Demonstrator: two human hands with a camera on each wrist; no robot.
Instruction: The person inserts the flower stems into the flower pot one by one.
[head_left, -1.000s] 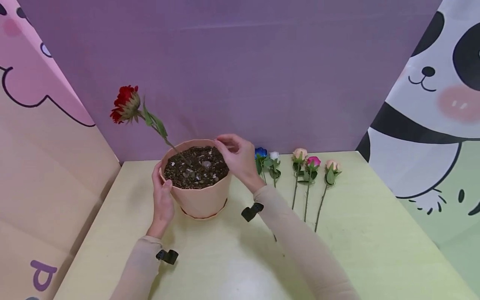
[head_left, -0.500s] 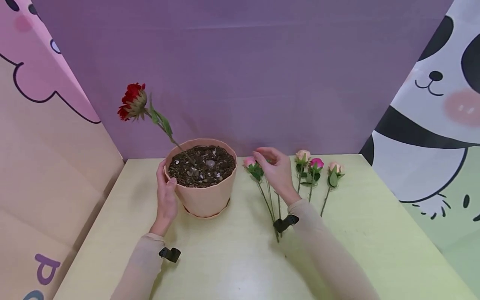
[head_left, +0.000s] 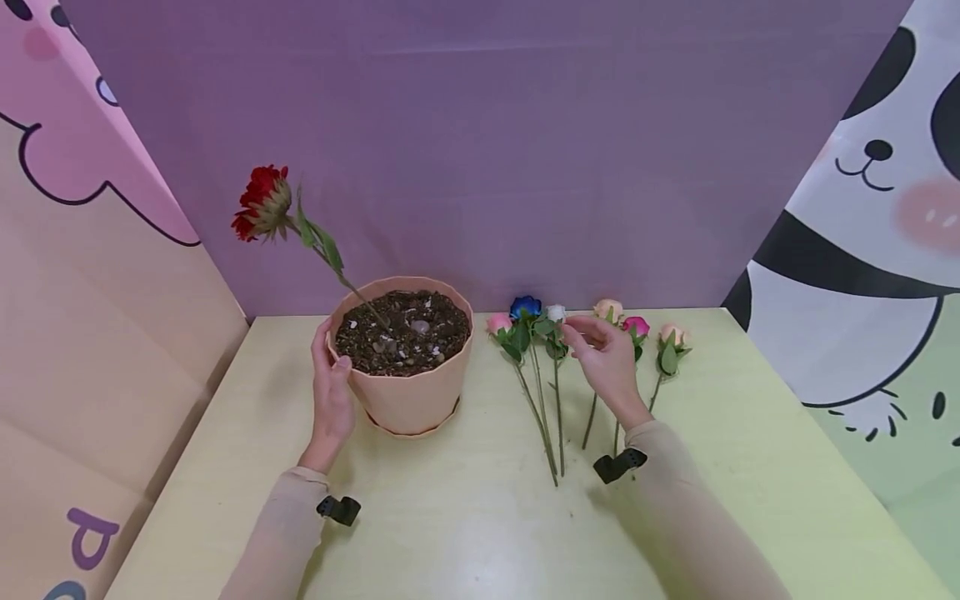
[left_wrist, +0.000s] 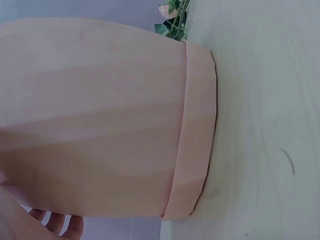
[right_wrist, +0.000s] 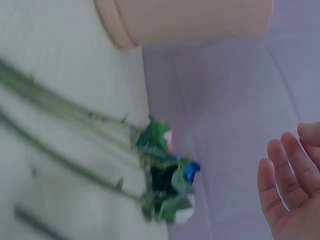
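A peach flowerpot (head_left: 408, 404) of dark soil (head_left: 401, 333) stands on the table, a red flower (head_left: 262, 204) leaning left out of it. My left hand (head_left: 332, 404) holds the pot's left side, its thumb in front; fingers (left_wrist: 57, 225) show beside the wall in the left wrist view. My right hand (head_left: 609, 362) hovers over the flowers on the right, its fingers loosely bent with nothing seen in them. Nearest to it are a white rose (head_left: 556, 313) and a peach rose (head_left: 608, 310). A blue rose (head_left: 525, 307) and a pink rose (head_left: 498, 323) lie left of these.
A magenta rose (head_left: 636, 326) and another peach rose (head_left: 673, 335) lie farther right, stems pointing to the front. The pale table (head_left: 450, 533) ends at a purple backdrop (head_left: 480, 167). Printed panels rise on both sides.
My right hand has left the pot's rim and moved right, past the pink, blue and white roses. My left hand stays on the pot. The head view has shifted slightly.
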